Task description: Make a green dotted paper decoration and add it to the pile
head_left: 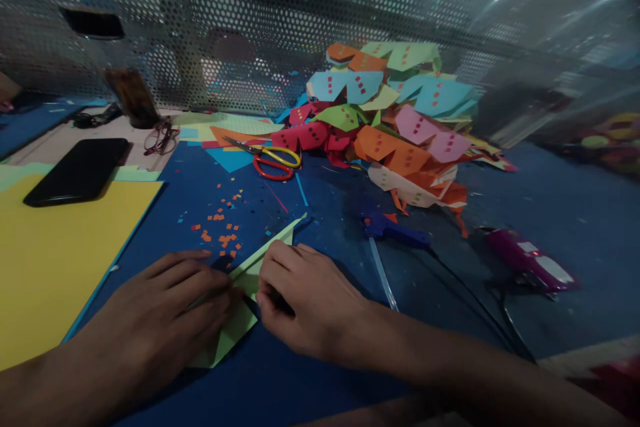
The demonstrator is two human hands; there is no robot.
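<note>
A light green sheet of paper point(267, 247) lies partly folded on the blue table surface point(330, 207), near the front edge. My left hand point(165, 307) rests flat on its left part, fingers stretched out and pressing the paper down. My right hand point(305, 297) sits on its right side with curled fingers, pinching a fold of the green paper. Much of the sheet is hidden under both hands.
Folded coloured paper pieces point(395, 127) are heaped at the back. Red-and-yellow scissors point(273, 160) lie left of the heap. A blue glue gun point(395, 232) and a purple tool point(533, 264) lie right. Yellow paper point(55, 254) and a black phone point(77, 170) are left. Orange paper bits point(220, 227) are scattered.
</note>
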